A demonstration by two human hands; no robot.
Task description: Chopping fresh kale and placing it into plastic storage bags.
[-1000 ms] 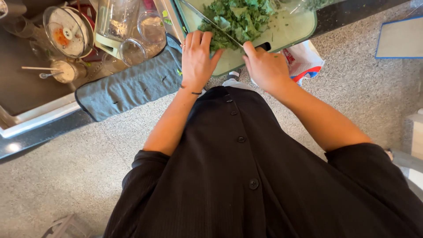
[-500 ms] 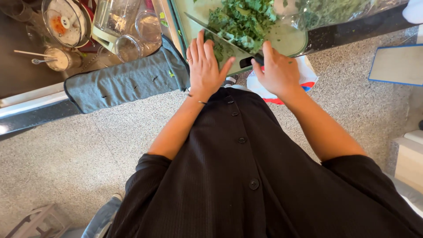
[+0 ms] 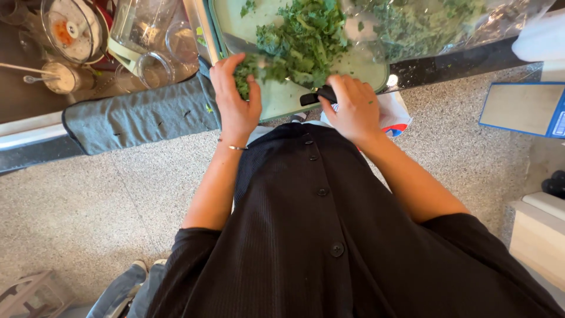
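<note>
A heap of chopped dark green leaves (image 3: 306,35) lies on a pale green cutting board (image 3: 282,100) at the counter's front edge. My left hand (image 3: 235,100) is cupped around a bunch of the leaves at the left of the heap. Around the black handle of a knife (image 3: 312,97) my right hand (image 3: 353,109) is closed, and the blade runs up and left under the greens. A clear plastic bag with more greens (image 3: 424,23) lies at the board's right end.
A grey towel (image 3: 135,115) hangs over the counter edge to the left. Beyond it a sink holds glass jars (image 3: 153,41), a bowl (image 3: 70,26) and a spoon. A blue-edged box (image 3: 521,109) and a bag (image 3: 394,115) sit on the speckled floor.
My left hand has gone from lying flat on the board to curling around a bunch of leaves. The view has shifted down and closer to the board.
</note>
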